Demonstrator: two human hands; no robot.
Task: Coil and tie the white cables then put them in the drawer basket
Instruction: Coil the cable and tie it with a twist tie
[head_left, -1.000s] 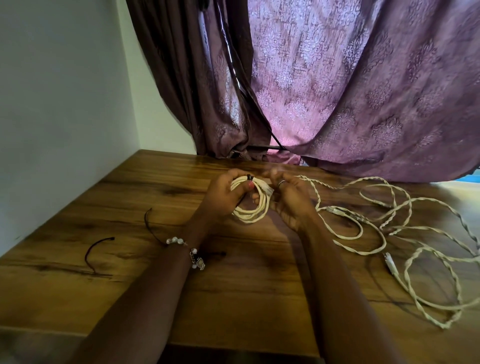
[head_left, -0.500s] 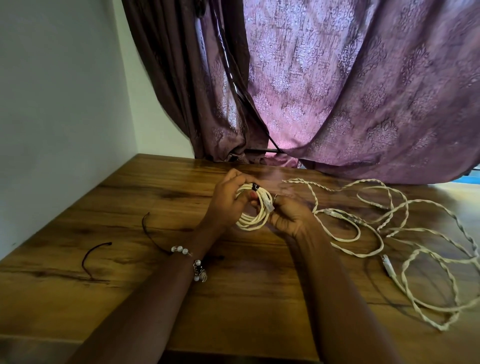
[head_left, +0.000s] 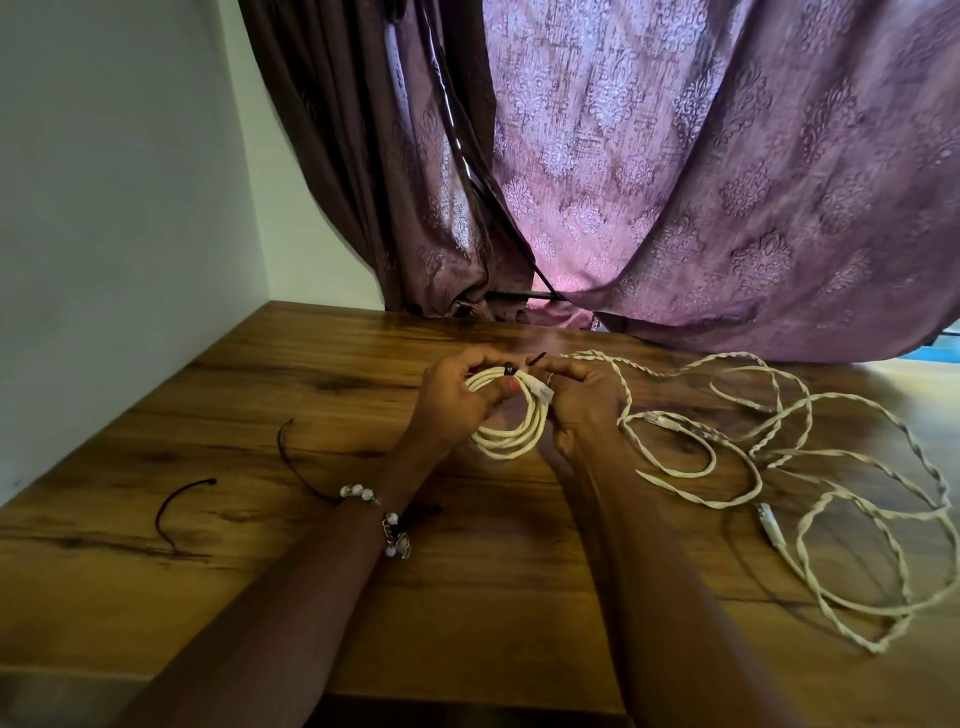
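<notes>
White cable coil (head_left: 511, 415), several round loops of cream-coloured cord lying close together, is held up just above the wooden table (head_left: 322, 415) between both hands. A black tie (head_left: 510, 370) wraps the top of the bundle, with one dark loose end sticking up to the right (its tip is blurred). The left hand (head_left: 452, 400) grips the coil's left side, thumb pressed across the loops just under the tie; the right hand (head_left: 579, 397) pinches the right side where a white connector end lies against the loops. How the tie is fastened cannot be made out, and the near fingers hide part of the coil. To the right, loose white cables (head_left: 779, 467), twisted in pairs, sprawl in open loops over the table, reaching almost to its right edge; a few plugs show among them. On the left of the table lie two more dark ties: one (head_left: 179, 506) well apart near the wall, another (head_left: 291, 452) partly hidden behind the left wrist, which wears a beaded bracelet (head_left: 384, 525). Purple patterned curtains (head_left: 675, 182) hang behind, their hem resting on the table's far edge. No drawer basket is in view.
</notes>
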